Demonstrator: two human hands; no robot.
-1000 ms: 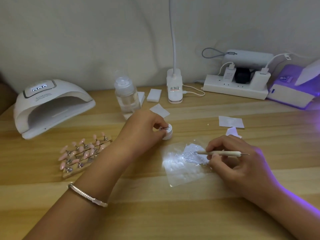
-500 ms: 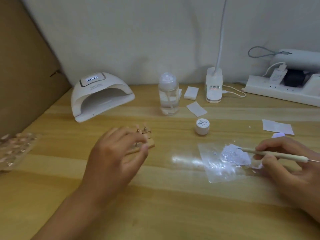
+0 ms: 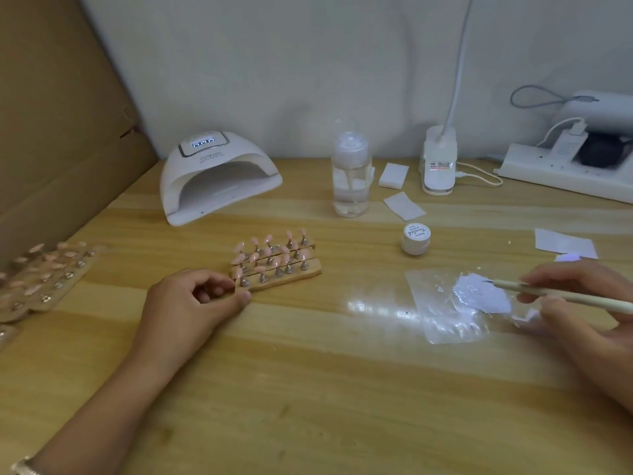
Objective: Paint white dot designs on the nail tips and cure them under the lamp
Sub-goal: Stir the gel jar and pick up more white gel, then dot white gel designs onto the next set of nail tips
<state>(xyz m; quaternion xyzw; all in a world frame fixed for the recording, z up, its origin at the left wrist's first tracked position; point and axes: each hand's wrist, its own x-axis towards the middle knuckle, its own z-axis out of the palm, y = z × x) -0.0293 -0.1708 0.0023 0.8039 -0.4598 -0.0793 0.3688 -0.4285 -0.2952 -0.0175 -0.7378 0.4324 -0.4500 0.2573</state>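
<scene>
Scene: a person works at a wooden table (image 3: pixel 308 389), hands well apart, one on each side of the workspace

Left hand: the left hand (image 3: pixel 191 303) pinches the near-left corner of the wooden stand (image 3: pixel 284 281) between thumb and curled fingers

Right hand: the right hand (image 3: pixel 582 313) grips a dotting tool (image 3: pixel 561 296) like a pen; its tip rests at the edge of the white gel (image 3: pixel 479 296) smeared on a clear film (image 3: pixel 442 320)

Nail tips: rows of pink nail tips (image 3: pixel 274 250) stand on metal holders on the stand, in front of the curing lamp (image 3: pixel 215 176) and well apart from the film; no white dots can be made out on them

Lamp: its mouth faces the table, nothing inside; the display is lit

Nearby: the gel pot (image 3: pixel 416 238) sits closed behind the film; a pump bottle (image 3: pixel 351 176) stands beside the lamp; a second stand (image 3: pixel 44 275) of tips lies far left

Step in hand: loading the tool with white and positioning the stand; painting appears not yet begun

Next move: likely bringing stand and tool together; it calls for a steady left hand, a small bead of gel, and a light touch on each narrow tip before curing
</scene>
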